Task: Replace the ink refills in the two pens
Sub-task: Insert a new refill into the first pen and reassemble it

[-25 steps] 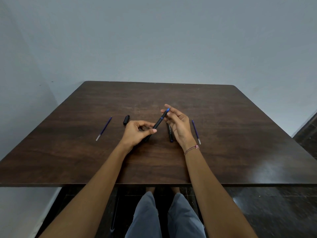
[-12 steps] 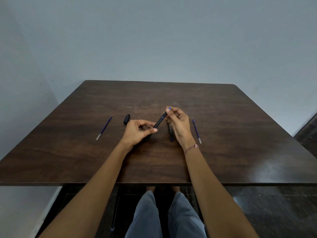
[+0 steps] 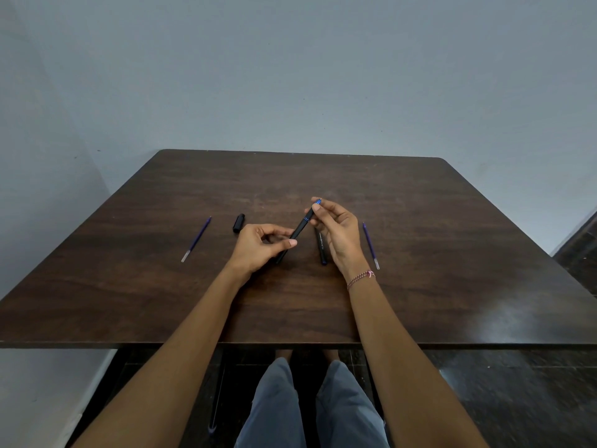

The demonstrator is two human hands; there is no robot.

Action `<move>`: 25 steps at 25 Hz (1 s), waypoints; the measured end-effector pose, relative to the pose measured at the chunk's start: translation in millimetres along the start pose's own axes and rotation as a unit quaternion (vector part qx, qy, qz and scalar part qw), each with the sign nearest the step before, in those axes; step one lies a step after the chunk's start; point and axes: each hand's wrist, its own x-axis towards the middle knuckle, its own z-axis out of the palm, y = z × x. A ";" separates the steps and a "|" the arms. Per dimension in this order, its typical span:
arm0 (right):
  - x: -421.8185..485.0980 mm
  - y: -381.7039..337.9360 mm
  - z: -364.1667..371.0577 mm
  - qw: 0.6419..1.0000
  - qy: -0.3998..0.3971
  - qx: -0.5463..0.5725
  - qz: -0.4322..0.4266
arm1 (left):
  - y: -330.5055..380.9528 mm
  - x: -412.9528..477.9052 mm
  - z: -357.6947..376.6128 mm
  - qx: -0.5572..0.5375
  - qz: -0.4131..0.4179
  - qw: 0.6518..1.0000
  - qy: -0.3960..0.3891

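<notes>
Left grip (image 3: 258, 248) curls round the pen (image 3: 298, 228), right grip (image 3: 339, 232) pinches its tip.

Wooden table (image 3: 420, 221) carries left refill (image 3: 196, 239), black cap (image 3: 238, 223), second pen (image 3: 322, 248) (lying flat), right refill (image 3: 370, 245).

R hand (image 3: 340, 235) curled in, now pinching pen (image 3: 300, 226) tip

Light: dim, even, soft.
Glare: pale sheen on the table (image 3: 504, 315), near right corner.
Focus: sharp centre.
Edges: wide-angle bowing.
</notes>
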 end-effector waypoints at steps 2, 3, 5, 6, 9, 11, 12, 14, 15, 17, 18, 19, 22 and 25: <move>0.5 0.0 -0.2 1.000 0.012 -0.025 -0.002 | 0.4 0.1 -0.3 0.004 0.001 1.000 -0.005; 0.7 0.2 -0.5 0.999 0.019 -0.043 -0.004 | 0.5 0.2 -0.2 0.007 0.002 1.000 -0.008; 0.7 1.5 -0.3 0.996 0.030 -0.083 -0.014 | 0.0 0.1 -0.2 0.011 0.005 1.000 -0.010; 0.3 2.2 -0.1 0.995 0.032 -0.097 -0.022 | -0.4 0.1 -0.3 0.009 0.006 1.000 -0.010; -1.4 2.8 1.1 0.994 0.018 -0.105 -0.032 | -1.6 0.8 -0.4 0.006 0.006 1.000 -0.007; -2.1 1.9 0.9 0.997 0.003 -0.079 -0.025 | -2.4 1.3 -0.4 0.006 0.005 1.000 -0.004; -2.4 1.2 0.8 0.998 -0.002 -0.064 -0.023 | -2.8 1.6 -0.6 0.005 0.006 1.000 -0.004; -3.2 -0.1 0.9 0.998 -0.007 -0.054 -0.026 | -3.8 1.9 -0.7 0.004 0.008 1.000 -0.004; -3.9 -0.7 1.3 0.998 -0.008 -0.056 -0.028 | -4.2 1.9 -0.9 0.004 0.009 1.000 -0.004; -5.0 -1.8 2.4 0.998 -0.006 -0.057 -0.026 | -4.3 1.6 -1.0 0.002 0.007 1.000 -0.001; -5.3 -2.1 2.8 0.998 -0.002 -0.059 -0.025 | -4.0 1.4 -1.0 0.000 0.006 1.000 -0.001; -5.3 -2.5 3.2 0.997 0.004 -0.067 -0.024 | -3.6 1.2 -1.0 -0.001 0.005 1.000 -0.002; -4.1 -1.6 2.8 0.994 0.020 -0.108 -0.029 | -1.9 0.9 -0.8 0.007 0.005 1.000 -0.008; -3.9 0.5 2.8 0.991 0.017 -0.132 -0.029 | -0.8 0.1 -0.5 0.007 -0.001 1.000 -0.010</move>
